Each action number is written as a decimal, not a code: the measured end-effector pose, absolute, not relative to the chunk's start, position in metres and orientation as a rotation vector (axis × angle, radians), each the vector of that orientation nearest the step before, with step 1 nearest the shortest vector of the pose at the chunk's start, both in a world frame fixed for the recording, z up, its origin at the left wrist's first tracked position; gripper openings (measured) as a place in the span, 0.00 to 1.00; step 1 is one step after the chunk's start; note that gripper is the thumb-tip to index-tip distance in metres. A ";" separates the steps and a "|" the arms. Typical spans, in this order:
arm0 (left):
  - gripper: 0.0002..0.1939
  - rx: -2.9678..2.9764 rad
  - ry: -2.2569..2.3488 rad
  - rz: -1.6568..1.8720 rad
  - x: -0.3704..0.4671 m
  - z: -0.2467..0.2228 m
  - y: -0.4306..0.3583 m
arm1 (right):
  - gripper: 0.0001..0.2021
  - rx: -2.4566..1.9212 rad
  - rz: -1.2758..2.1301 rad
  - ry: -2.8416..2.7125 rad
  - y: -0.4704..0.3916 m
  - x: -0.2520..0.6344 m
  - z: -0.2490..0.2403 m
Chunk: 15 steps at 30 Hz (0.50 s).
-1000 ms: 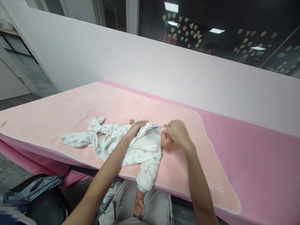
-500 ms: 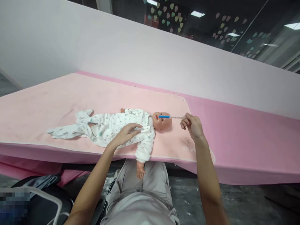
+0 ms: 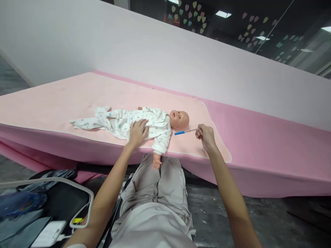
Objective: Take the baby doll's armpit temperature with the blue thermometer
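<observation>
A baby doll (image 3: 179, 119) in a white patterned sleepsuit (image 3: 152, 119) lies on its back, its head to the right. One doll arm hangs over the near edge of the bed, hand down. My left hand (image 3: 138, 132) rests palm down on the doll's belly, fingers stretched out. Between the closed fingers of my right hand (image 3: 206, 135) is one end of a thin thermometer (image 3: 179, 132), whose blue end points left. The blue end is beside the doll's head and shoulder, on the near side. I cannot tell whether it touches the mat.
A peach mat (image 3: 77, 89) covers much of the pink-draped bed (image 3: 271, 148). Behind it rises a white wall (image 3: 155, 51), with a dark window above. At lower left, a black chair (image 3: 62, 196) holds cloth, a white power bank (image 3: 49, 234) and a cable.
My right hand has brought the thermometer from above the doll's face toward me, beside its head, and tilted it. My left hand has settled flatter on the belly. The view has shifted slightly.
</observation>
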<state>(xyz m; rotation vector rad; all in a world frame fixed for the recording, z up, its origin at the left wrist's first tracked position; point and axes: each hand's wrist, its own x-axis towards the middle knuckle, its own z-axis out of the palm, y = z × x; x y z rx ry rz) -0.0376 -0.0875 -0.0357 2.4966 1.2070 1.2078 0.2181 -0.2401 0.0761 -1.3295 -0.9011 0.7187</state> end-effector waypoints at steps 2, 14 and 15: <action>0.21 2.515 1.218 1.186 -0.037 -0.037 -0.089 | 0.19 -1.399 0.691 -0.860 -0.245 0.221 0.067; 0.21 2.566 1.251 1.193 -0.036 -0.035 -0.091 | 0.21 -1.464 0.675 -1.019 -0.257 0.224 0.083; 0.21 2.566 1.252 1.203 -0.036 -0.035 -0.091 | 0.18 -1.494 0.674 -1.010 -0.256 0.219 0.078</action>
